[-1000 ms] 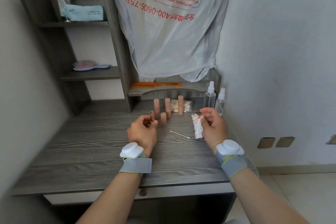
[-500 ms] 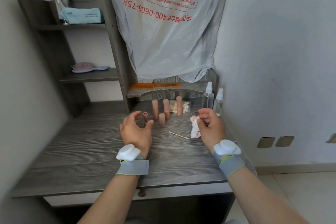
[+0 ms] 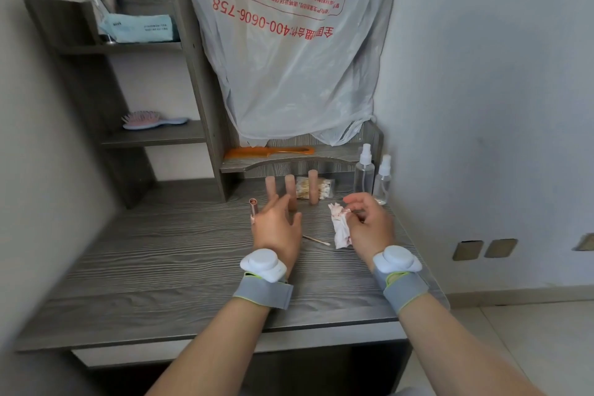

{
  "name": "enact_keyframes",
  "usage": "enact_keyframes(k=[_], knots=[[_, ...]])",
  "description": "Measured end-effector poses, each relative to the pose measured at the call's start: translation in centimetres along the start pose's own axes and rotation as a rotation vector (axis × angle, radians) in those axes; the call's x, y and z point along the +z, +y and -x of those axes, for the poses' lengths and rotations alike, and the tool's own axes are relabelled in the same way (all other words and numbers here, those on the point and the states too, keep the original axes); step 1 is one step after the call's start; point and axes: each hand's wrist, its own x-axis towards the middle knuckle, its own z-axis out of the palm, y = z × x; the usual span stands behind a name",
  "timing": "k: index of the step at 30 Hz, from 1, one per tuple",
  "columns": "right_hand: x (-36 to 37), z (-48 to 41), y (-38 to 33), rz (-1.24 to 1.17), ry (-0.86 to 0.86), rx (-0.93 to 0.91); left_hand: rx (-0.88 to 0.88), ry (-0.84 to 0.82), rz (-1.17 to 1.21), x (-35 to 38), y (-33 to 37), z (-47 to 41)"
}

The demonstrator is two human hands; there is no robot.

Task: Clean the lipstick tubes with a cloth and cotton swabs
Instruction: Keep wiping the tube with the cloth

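1. The left hand hovers palm down over the grey wood-grain tabletop. Its grip is wide, with the fingers spread and straight, and it holds nothing.
2. An open lipstick tube stands upright on the tabletop just beside the left hand's outer edge. I cannot tell whether the little finger touches its base.
3. Three capped lipstick tubes, pale pink, stand upright in a loose row behind the hands, near the low shelf. The left hand's fingertips reach in front of the middle one and hide its lower part.
4. The right hand has its grip closed around a crumpled white cloth. The fingers curl over the cloth's upper end, and the rest hangs down to the tabletop. The cloth carries red smears.
5. A single cotton swab lies flat on the tabletop between the two hands, touching neither.
6. A clear packet of swabs lies behind the capped tubes.
7. Two clear spray bottles stand side by side at the back right corner, near the wall.
8. An orange comb lies on the low shelf above the tubes, under a hanging grey plastic bag printed in red.
9. A pink hairbrush rests on the left shelf unit, and a blue packet sits on the shelf above it.
10. Both wrists wear grey bands with white devices.
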Motion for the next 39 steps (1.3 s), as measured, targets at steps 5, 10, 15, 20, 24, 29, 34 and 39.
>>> enact_keyframes(k=[5, 10, 15, 20, 24, 29, 34, 39], knots=[[0.0, 0.0, 0.0, 0.014, -0.002, 0.021, -0.059, -0.069, -0.086, 0.7, 0.1, -0.7], [-0.1, 0.0, -0.1, 0.005, 0.012, 0.026, -0.095, -0.041, -0.109, 1.2, -0.2, -1.3], [-0.2, 0.0, -0.1, -0.012, -0.001, 0.023, -0.084, 0.027, -0.06, 1.2, 0.0, -1.1], [-0.2, 0.1, -0.2, -0.024, -0.023, 0.021, 0.005, 0.148, 0.106, 1.2, 0.5, -0.3], [0.1, 0.1, -0.1, 0.017, -0.031, -0.023, 0.004, 0.11, 0.307, 1.8, 1.7, 1.1], [0.3, -0.1, 0.6, 0.004, -0.04, -0.032, -0.072, 0.039, 0.442, 3.1, 2.3, 1.8], [0.3, -0.3, 0.9, 0.047, -0.03, -0.102, -0.079, -0.025, 0.535, 3.8, 2.4, 0.6], [0.2, -0.3, 0.9, 0.12, -0.063, -0.115, -0.158, -0.049, 0.668, 3.7, 2.3, -0.7]])
